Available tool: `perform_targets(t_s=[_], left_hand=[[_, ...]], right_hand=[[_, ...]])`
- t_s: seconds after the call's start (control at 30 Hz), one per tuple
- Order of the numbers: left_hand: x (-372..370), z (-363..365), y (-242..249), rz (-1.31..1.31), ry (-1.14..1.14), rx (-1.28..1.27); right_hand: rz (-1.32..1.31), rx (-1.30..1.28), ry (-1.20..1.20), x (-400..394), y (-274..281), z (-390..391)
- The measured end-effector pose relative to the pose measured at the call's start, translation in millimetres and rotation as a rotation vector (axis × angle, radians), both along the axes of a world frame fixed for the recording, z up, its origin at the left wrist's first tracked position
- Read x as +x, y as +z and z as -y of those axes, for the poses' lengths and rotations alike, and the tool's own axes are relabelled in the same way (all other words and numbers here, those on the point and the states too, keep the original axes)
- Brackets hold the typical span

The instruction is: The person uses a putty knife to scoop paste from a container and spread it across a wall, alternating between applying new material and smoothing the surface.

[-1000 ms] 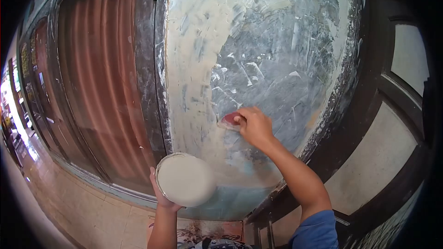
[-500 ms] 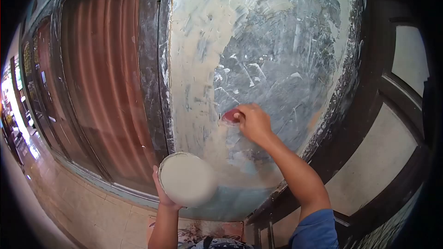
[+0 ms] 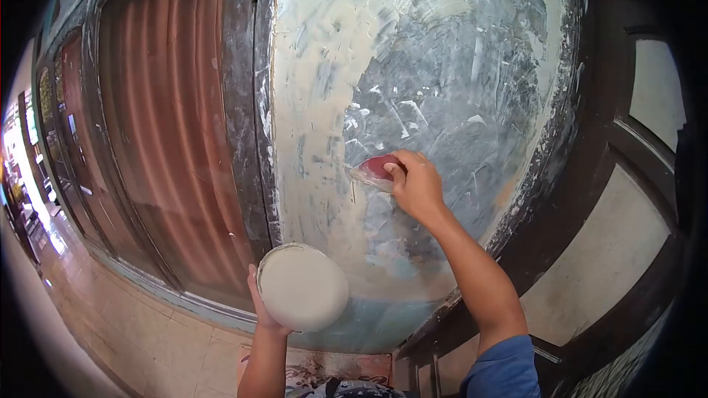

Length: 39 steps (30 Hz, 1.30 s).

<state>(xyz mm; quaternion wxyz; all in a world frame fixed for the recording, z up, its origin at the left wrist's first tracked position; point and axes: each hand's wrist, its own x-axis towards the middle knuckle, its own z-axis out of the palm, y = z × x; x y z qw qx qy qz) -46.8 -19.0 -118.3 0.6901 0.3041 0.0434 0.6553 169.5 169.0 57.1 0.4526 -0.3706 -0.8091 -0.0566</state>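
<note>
My right hand (image 3: 419,186) pinches a red putty scraper (image 3: 379,166), whose edge lies against the wall (image 3: 450,103) with pale putty along it. A broad cream band of fresh putty (image 3: 313,88) covers the left side of the wall, and the grey surface beside it carries thin white streaks. Lower down, my left hand (image 3: 264,306) grips a round tub of putty (image 3: 304,287) from its left side and beneath. The tub's top faces me and shows smooth pale putty; its underside and most of the left fingers are hidden.
To the left stands a dark-framed window (image 3: 240,103) with a reddish-brown curtain (image 3: 166,103) behind its glass. A dark wooden door (image 3: 597,199) with pale panels is on the right. Below are floor tiles (image 3: 162,346) and a patterned mat (image 3: 372,366).
My right hand and the scraper have moved slightly up and to the right along the wall, with more putty showing at the scraper's edge. The tub has stayed almost in place.
</note>
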Motion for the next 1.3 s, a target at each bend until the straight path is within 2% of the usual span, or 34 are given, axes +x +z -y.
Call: perform_targets(t_s=[0.07, 0.13, 0.17, 0.27, 0.3, 0.37, 0.47, 0.53, 0.6, 0.73, 0.8, 0.87, 0.93, 1.0, 1.1, 1.17, 1.2, 1.27, 1.3], left_hand=[[-3.3, 1.3, -1.4, -0.004, 0.02, 0.006], [-6.0, 2.0, -2.1, -0.006, 0.038, 0.016], [-7.0, 2.3, -2.0, 0.015, 0.035, 0.01], [-8.3, 1.1, 0.3, 0.016, 0.037, 0.002], [-8.0, 0.3, 1.1, 0.001, 0.04, 0.001], [-6.4, 0.4, 1.8, 0.009, 0.033, -0.016], [-8.5, -0.6, -0.8, -0.009, 0.056, -0.03], [-11.6, -1.3, -3.2, -0.035, 0.084, -0.027], [-14.3, -1.0, -4.9, -0.085, 0.118, -0.015], [-13.6, 0.4, -5.3, 0.036, 0.053, -0.021], [-11.3, 0.6, -2.8, 0.085, 0.032, -0.001], [-12.0, 1.0, -3.9, 0.06, 0.041, 0.002], [-12.6, 1.1, -4.8, 0.035, 0.052, 0.009], [-13.3, 1.3, -5.2, 0.044, 0.044, 0.004], [-13.7, -0.4, -5.5, -0.012, 0.045, 0.009], [-12.4, -0.6, -6.4, 0.001, 0.039, -0.001], [-11.4, -0.7, -6.8, 0.015, 0.032, -0.012], [-8.6, -3.3, -6.6, 0.056, -0.006, 0.006], [-5.9, -4.6, -6.1, 0.097, -0.045, 0.024]], right_hand=[[-0.013, 0.007, 0.001, 2.6, -3.4, 0.4], [0.141, -0.102, 0.023, 6.1, -21.6, 3.1], [0.222, -0.055, 0.009, 7.2, -33.7, -1.6], [0.245, -0.102, -0.062, 1.5, -22.5, 1.9], [0.244, -0.103, -0.064, 1.5, -16.6, -0.2], [-0.004, 0.027, -0.002, 2.2, -6.6, -4.8], [0.013, 0.01, 0.069, 6.8, -6.3, 0.8], [0.119, 0.034, 0.095, 11.6, -24.1, -3.1], [0.323, -0.048, 0.057, 12.2, -33.9, -0.9], [0.22, -0.054, -0.018, 6.9, -15.8, -0.1], [0.001, -0.013, 0.03, 5.9, -7.5, -0.8], [0.044, -0.006, 0.054, 9.2, -10.0, -3.1], [0.273, -0.156, 0.074, 11.4, -18.2, 1.8], [0.341, -0.161, 0.021, 7.5, -23.7, 0.3], [0.26, -0.078, -0.025, 5.9, -13.2, -11.7], [-0.089, -0.016, 0.097, 9.7, -8.2, -26.5], [-0.089, -0.017, 0.098, 11.3, -7.1, -24.5], [-0.16, -0.349, 0.316, 15.6, -5.4, -14.0], [-0.146, -0.634, 0.379, 14.3, -5.2, -4.4]])
